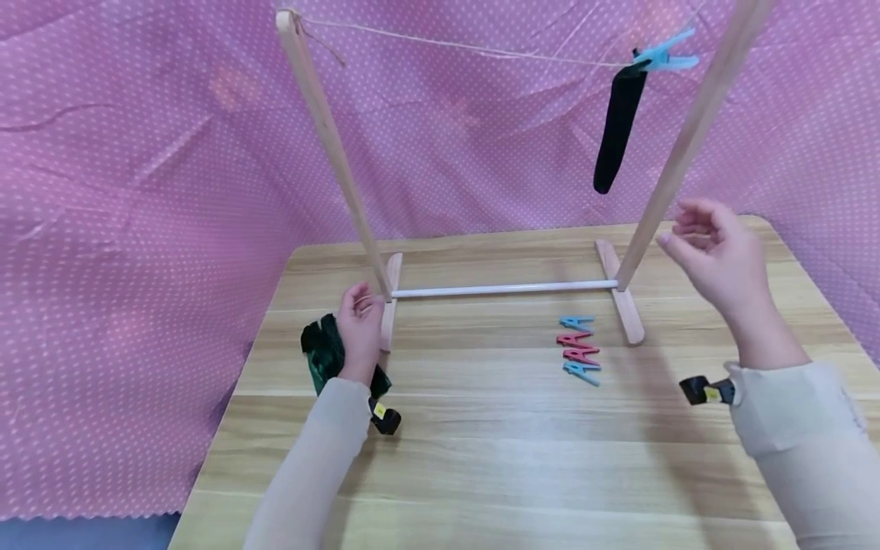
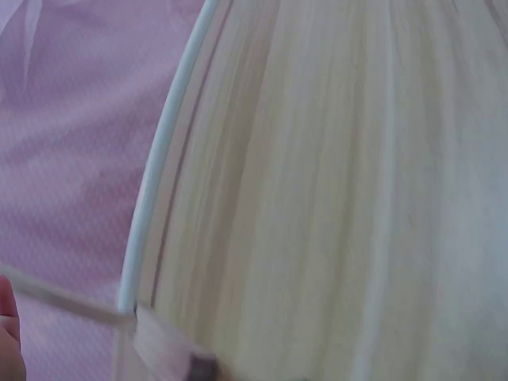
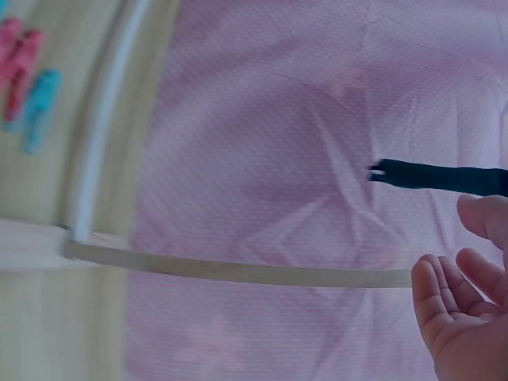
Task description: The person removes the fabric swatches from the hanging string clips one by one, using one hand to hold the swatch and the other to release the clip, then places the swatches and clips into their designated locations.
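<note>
A dark, narrow, sock-like cloth (image 1: 621, 130) hangs from the string (image 1: 467, 47), pinned at its top by a blue clothespin (image 1: 663, 59). My right hand (image 1: 732, 267) is raised beside the right wooden post (image 1: 677, 164), below and to the right of that cloth, fingers loosely bent and holding nothing. My left hand (image 1: 360, 332) is low by the foot of the left post (image 1: 337, 153), fingers relaxed. Under and beside it lies a dark green velvety cloth (image 1: 323, 351), partly hidden by the hand and wrist. Only fingertips of the left hand show in the left wrist view.
A white rod (image 1: 505, 289) joins the wooden feet of the two posts. Between my hands, blue clothespins (image 1: 582, 372) and red clothespins (image 1: 577, 340) lie in a column on the wooden table (image 1: 481, 458). Pink dotted fabric (image 1: 172, 191) surrounds the back and sides.
</note>
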`<action>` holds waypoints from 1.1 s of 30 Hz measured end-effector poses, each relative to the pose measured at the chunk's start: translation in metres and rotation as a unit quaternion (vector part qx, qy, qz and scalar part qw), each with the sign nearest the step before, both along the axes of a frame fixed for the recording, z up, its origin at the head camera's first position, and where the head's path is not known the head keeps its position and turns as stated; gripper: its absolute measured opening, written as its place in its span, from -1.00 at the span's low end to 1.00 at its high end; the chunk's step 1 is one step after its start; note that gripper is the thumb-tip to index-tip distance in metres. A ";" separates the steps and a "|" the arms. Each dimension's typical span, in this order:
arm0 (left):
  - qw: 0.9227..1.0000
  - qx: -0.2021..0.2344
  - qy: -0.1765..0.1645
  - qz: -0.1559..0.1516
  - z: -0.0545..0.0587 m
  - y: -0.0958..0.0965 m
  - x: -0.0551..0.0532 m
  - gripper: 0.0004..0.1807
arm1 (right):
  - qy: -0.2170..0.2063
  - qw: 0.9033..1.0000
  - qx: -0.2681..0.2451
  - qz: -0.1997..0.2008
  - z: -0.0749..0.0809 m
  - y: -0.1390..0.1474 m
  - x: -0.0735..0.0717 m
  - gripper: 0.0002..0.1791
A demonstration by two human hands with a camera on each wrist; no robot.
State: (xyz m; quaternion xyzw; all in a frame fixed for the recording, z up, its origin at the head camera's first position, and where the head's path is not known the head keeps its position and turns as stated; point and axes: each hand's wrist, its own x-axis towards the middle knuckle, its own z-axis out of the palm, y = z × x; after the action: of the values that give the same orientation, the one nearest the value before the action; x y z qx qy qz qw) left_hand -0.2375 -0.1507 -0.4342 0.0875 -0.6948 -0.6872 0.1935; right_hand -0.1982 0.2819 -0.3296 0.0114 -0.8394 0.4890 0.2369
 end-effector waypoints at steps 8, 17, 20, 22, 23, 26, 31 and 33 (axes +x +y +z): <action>0.995 0.012 -0.002 -0.097 0.017 0.035 -0.017 -0.59 | 0.066 0.997 -0.026 -0.010 0.054 -0.002 -0.019 -0.53; 0.978 -0.007 0.058 -0.201 0.049 0.077 -0.039 -0.51 | 0.068 0.998 -0.009 0.004 0.098 -0.009 -0.032 -0.44; 0.970 -0.010 0.080 -0.229 0.057 0.091 -0.046 -0.50 | 0.058 0.998 -0.021 0.026 0.111 -0.012 -0.039 -0.41; 0.966 -0.010 0.083 -0.243 0.063 0.099 -0.051 -0.49 | 0.050 0.997 -0.030 0.042 0.118 -0.012 -0.043 -0.39; 0.964 -0.007 0.083 -0.251 0.065 0.103 -0.054 -0.48 | 0.045 0.997 -0.035 0.048 0.121 -0.013 -0.045 -0.39; 0.958 0.002 0.080 -0.275 0.073 0.114 -0.060 -0.45 | 0.031 0.997 -0.043 0.062 0.127 -0.013 -0.050 -0.37; 0.948 0.020 0.072 -0.308 0.088 0.136 -0.067 -0.42 | 0.027 0.997 -0.025 0.069 0.133 -0.013 -0.054 -0.38; 0.946 0.022 0.069 -0.317 0.093 0.146 -0.070 -0.41 | 0.035 0.997 -0.011 0.069 0.134 -0.013 -0.055 -0.42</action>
State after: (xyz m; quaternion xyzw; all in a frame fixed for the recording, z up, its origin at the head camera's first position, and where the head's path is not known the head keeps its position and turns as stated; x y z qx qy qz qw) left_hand -0.3075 -0.0045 -0.3412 -0.1806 -0.6559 -0.7328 0.0117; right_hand -0.2533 0.2688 -0.1952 0.0835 -0.8227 0.5123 0.2320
